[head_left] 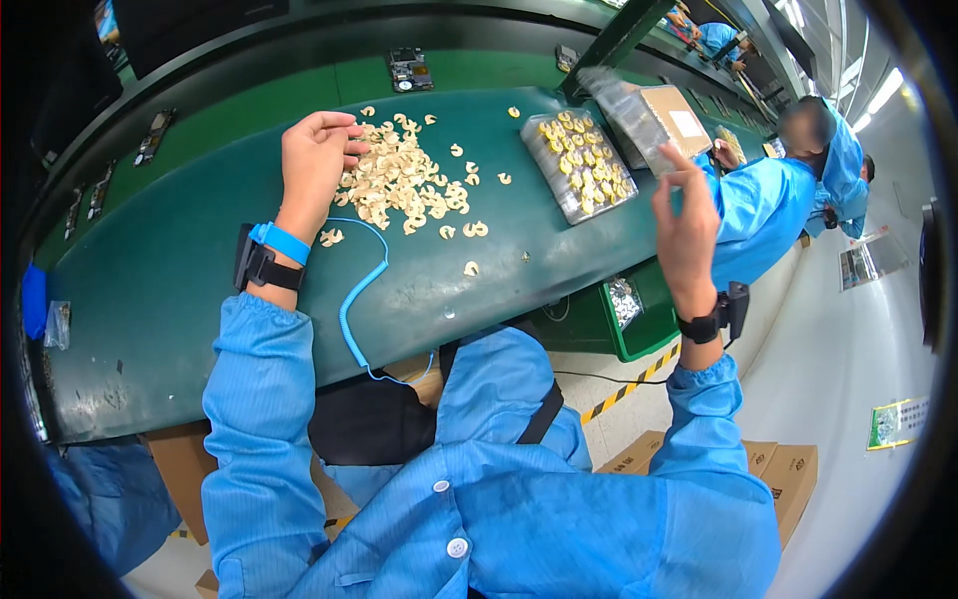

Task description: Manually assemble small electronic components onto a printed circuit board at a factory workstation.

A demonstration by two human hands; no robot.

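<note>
Cream crescent pieces [409,182] lie heaped on the green surface [160,329], seemingly for easy reach by the left hand [317,158], its fingers curled at their edge; the right hand [687,225] is raised well apart. Any grip is unclear. Farther, a tray [555,187] likely keeps yellow pieces [586,160] together.

Bright ceiling tubes [885,92] upper right; green mat [200,290] glossy; edges warped.
</note>
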